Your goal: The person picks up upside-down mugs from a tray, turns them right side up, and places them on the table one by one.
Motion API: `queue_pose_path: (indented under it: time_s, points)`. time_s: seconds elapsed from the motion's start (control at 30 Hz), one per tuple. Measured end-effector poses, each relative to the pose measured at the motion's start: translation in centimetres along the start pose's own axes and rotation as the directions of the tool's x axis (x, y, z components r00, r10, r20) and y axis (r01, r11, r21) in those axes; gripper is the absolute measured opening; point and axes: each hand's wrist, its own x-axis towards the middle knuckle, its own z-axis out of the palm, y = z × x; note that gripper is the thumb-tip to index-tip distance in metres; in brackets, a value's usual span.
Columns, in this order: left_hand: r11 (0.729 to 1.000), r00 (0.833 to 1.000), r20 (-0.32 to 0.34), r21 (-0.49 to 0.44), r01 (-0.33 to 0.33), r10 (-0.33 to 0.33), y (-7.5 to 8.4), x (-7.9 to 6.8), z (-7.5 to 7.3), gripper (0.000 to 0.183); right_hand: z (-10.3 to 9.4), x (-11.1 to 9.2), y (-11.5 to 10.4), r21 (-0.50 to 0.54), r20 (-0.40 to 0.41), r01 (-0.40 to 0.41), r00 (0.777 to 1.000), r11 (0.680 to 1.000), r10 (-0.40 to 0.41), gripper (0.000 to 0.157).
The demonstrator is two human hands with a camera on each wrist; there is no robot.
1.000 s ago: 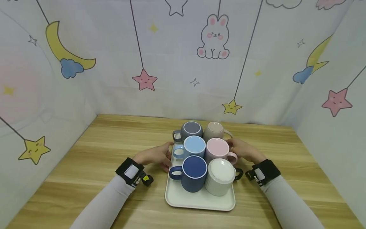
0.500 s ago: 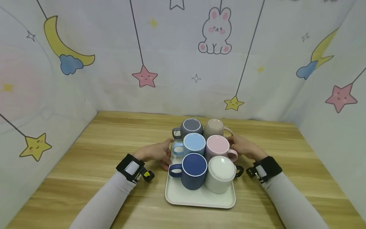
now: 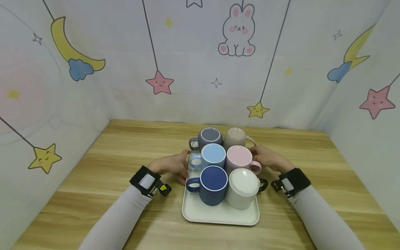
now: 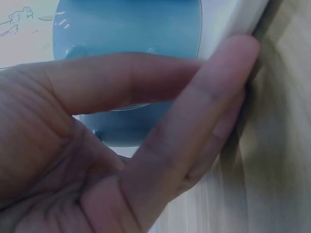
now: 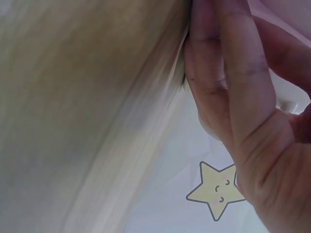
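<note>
A white tray on the table bears several upside-down mugs: a grey mug, a beige mug, a light blue mug, a pink mug, a dark blue mug and a white mug with a black handle. My left hand grips the tray's left rim beside the light blue mug. In the left wrist view, its fingers bend at that rim. On the opposite side, my right hand holds the tray's right rim; its fingertips are partly hidden by the pink mug.
The wooden table runs back to a white cloth backdrop printed with stars, moons and a rabbit. Cloth walls also stand at the left and right. Each wrist wears a black strap, such as the left strap.
The head view has tilted and shifted slightly, so everything sits a little higher in it. Both hands stay at the tray's rims, and the mugs keep their arrangement.
</note>
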Motion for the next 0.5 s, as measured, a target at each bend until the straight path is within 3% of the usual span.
queue_pose_path:
  time_s: [0.5]
  points:
    - [1.000,1.000,0.006,0.008,0.004,-0.004,0.21,-0.12,-0.03,0.101,-0.09,-0.10,-0.18,0.007,-0.002,-0.008,1.000,1.000,0.008,0.051]
